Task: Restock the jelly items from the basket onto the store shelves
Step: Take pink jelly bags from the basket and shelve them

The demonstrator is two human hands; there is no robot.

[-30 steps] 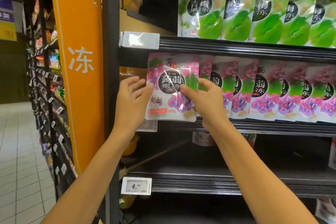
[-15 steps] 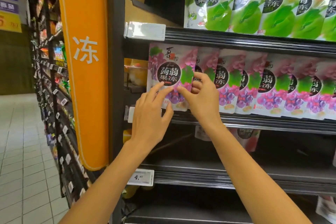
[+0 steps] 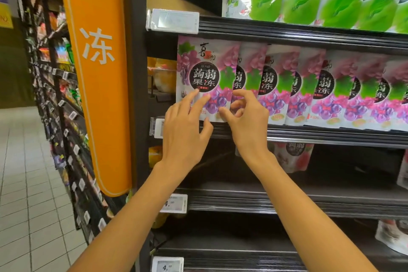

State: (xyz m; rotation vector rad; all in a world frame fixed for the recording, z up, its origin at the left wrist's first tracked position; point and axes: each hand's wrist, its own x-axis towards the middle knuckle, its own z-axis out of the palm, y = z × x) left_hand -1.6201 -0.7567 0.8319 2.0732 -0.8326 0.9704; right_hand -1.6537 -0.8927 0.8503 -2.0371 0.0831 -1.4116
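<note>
The front grape jelly bag [image 3: 207, 79] stands up straight at the left end of its row. Right under it runs the black shelf edge [image 3: 309, 134] that it sits on. The left hand [image 3: 185, 137] is at the bag's bottom left. Its fingers are long and straight, and two fingertips [image 3: 195, 95] press flat on the bag's front. The right hand [image 3: 245, 126] is at the bag's bottom right corner with its fingers bent. Its thumb [image 3: 223, 112] touches the bag there. It may be pinching the bag's edge, but I cannot tell. To the right of the bag, more grape bags [image 3: 320, 88] stand one behind the next. Above it are green jelly bags [image 3: 298, 0]. Up and left of it is a white price tag [image 3: 174, 21]. Far to its left hangs a big orange sign [image 3: 97, 73].
</note>
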